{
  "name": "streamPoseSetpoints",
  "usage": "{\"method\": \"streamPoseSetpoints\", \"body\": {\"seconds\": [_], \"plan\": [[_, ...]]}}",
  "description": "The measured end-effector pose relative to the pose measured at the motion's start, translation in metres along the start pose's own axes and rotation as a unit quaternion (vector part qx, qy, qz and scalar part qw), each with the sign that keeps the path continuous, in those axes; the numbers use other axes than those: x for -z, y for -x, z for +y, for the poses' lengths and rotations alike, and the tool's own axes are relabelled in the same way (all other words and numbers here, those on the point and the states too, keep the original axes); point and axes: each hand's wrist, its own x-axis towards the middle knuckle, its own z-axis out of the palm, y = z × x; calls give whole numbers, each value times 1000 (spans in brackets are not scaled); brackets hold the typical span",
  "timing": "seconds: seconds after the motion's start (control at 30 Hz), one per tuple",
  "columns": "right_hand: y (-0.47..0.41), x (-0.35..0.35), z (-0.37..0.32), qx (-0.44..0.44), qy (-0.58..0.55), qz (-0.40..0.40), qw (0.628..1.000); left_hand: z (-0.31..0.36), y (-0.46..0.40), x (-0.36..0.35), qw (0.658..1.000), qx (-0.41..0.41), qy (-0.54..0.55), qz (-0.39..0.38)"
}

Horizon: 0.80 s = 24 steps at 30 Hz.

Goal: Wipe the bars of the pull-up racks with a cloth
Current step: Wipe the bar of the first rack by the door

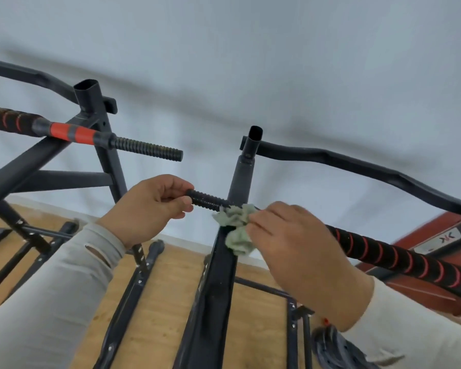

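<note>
Two black pull-up racks stand side by side before a pale wall. My left hand (151, 206) grips the ribbed black end (209, 201) of the nearer rack's handle bar. My right hand (293, 243) holds a crumpled pale green cloth (236, 226) against that bar where it meets the black upright post (216, 275). To the right the same bar carries a black grip with red spiral stripes (399, 258). The left rack's bar (109, 141) has a red band and a ribbed end.
A curved black top bar (357, 166) runs right from the post's open tube. The left rack's frame (101, 134) and its base rails stand on a wooden floor (165, 302). A red bench-like piece of equipment (437, 235) is at the right edge.
</note>
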Motion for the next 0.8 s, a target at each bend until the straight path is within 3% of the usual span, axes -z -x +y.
{"method": "streamPoseSetpoints", "body": {"seconds": [0.17, 0.3, 0.43, 0.5, 0.6, 0.67, 0.8], "plan": [[17, 18, 48, -123, 24, 59, 990, 9, 2, 0, 999, 1, -45, -3], [-14, 20, 32, -242, -159, 70, 955, 25, 10, -8, 977, -81, -196, 20], [-74, -3, -8, -176, -296, -1, 939, 33, 10, -16, 954, -140, -266, 18], [-86, -10, -13, -116, -285, -44, 950, 33, 7, -14, 951, -141, -276, 11], [-59, -2, 15, -112, -172, -77, 976, 33, 4, -10, 946, -144, -289, -6], [-27, 15, 39, -136, -137, -93, 977, 32, 3, -8, 947, -144, -287, -12], [18, 35, 81, -247, -115, -189, 944, 29, 2, -9, 949, -147, -278, -7]]}}
